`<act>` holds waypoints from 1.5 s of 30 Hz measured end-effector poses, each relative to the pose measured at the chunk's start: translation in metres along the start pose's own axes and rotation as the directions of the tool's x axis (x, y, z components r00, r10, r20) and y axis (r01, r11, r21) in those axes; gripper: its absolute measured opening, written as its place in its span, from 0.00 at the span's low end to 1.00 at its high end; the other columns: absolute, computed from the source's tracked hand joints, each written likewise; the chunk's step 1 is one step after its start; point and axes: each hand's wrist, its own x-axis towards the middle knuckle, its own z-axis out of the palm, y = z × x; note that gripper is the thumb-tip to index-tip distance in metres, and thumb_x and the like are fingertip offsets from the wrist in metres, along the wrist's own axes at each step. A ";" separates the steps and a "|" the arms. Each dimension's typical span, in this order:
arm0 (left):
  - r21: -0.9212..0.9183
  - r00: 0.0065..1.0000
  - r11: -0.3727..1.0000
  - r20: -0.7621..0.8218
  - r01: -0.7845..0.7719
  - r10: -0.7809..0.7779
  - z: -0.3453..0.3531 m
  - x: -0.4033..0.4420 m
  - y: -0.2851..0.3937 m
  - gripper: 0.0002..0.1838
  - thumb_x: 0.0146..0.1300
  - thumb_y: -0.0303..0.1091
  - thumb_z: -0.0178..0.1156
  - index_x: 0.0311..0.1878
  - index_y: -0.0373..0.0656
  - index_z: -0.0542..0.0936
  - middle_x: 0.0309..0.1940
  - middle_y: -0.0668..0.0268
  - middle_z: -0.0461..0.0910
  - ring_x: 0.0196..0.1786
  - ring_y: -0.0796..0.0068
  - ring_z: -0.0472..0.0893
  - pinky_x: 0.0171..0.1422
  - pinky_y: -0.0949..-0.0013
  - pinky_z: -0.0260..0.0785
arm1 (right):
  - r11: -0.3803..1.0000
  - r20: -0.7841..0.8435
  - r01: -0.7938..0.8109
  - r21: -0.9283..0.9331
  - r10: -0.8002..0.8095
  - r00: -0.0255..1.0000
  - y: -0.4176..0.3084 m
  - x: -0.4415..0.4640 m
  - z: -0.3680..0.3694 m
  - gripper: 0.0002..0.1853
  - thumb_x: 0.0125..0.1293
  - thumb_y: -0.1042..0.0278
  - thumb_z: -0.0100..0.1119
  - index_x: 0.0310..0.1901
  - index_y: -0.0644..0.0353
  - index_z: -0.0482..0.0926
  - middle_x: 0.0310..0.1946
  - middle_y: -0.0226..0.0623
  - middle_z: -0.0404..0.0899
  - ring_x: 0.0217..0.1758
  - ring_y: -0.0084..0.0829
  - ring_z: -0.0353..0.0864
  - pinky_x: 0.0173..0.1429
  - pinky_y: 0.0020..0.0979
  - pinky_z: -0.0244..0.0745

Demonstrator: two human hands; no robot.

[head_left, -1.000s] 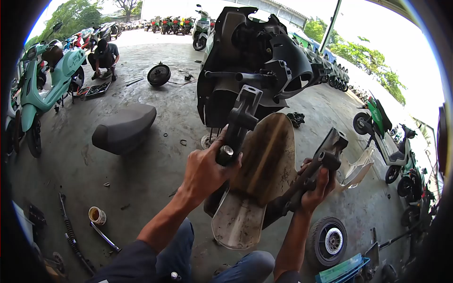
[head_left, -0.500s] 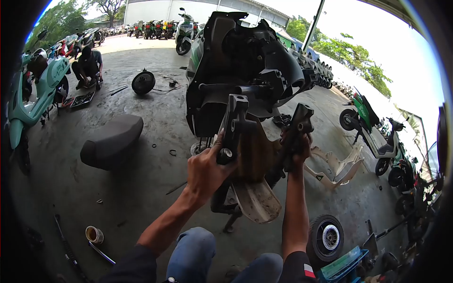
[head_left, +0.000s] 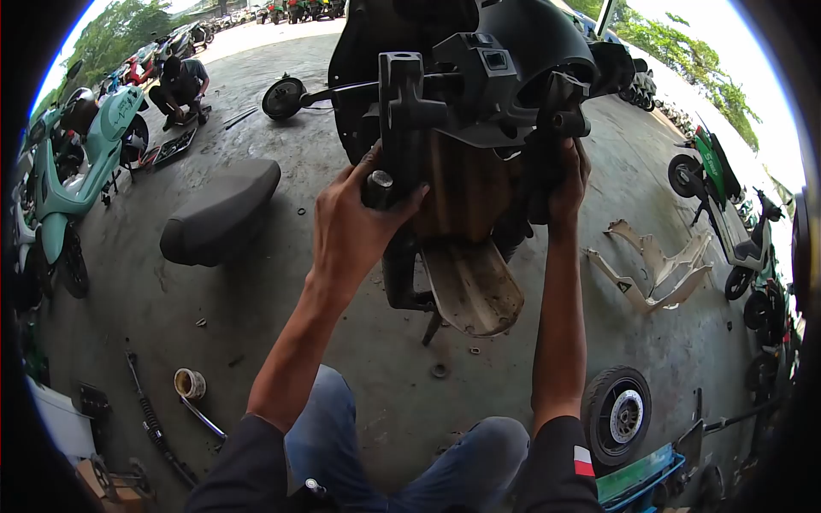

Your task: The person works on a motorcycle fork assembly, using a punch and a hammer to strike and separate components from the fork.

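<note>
Two fork legs (head_left: pixel 399 107) up before one scooter (head_left: pixel 543 43). Left hand (head_left: pixel 352 209) grasps the left one; right hand (head_left: pixel 566 184) seems clasped round the right, fingers mostly hidden. One mudguard (head_left: pixel 476 295) between. One seat (head_left: pixel 222 211), left; one wheel (head_left: pixel 627 416), near right; one person (head_left: pixel 180 88) crouching, far left.

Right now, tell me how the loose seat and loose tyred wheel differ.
The seat is elongated; the wheel is round. The seat is grey; the wheel is black around a pale disc. In view, the seat lies left, the wheel lower right. Both rest on the floor.
</note>
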 end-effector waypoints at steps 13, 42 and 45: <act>0.132 0.989 0.982 -0.066 0.137 -0.129 0.040 0.017 0.000 0.33 0.55 0.44 0.76 0.63 0.42 0.80 0.45 0.51 0.85 0.48 0.55 0.85 0.56 0.57 0.75 | 0.996 0.108 -0.009 -0.091 0.019 0.994 -0.003 0.019 -0.009 0.29 0.76 0.48 0.54 0.65 0.66 0.75 0.56 0.40 0.79 0.59 0.27 0.74 0.66 0.30 0.66; -0.108 0.993 0.993 -0.107 0.046 -0.058 0.055 -0.022 -0.016 0.36 0.56 0.49 0.77 0.61 0.35 0.75 0.38 0.65 0.85 0.38 0.80 0.82 0.48 0.75 0.74 | -0.737 -0.969 -0.656 -0.163 0.244 -0.034 -0.001 -0.628 -0.232 0.47 0.60 0.45 0.70 0.73 0.60 0.59 0.70 0.59 0.59 0.73 0.58 0.60 0.67 0.67 0.63; -0.206 0.959 0.976 -0.253 0.074 -0.126 0.045 -0.036 -0.012 0.30 0.62 0.47 0.73 0.59 0.36 0.75 0.31 0.70 0.78 0.27 0.85 0.73 0.32 0.80 0.66 | -0.742 -0.983 -0.670 -0.007 0.127 -0.130 -0.002 -0.679 -0.236 0.44 0.61 0.47 0.70 0.72 0.58 0.59 0.70 0.57 0.58 0.72 0.57 0.61 0.65 0.69 0.64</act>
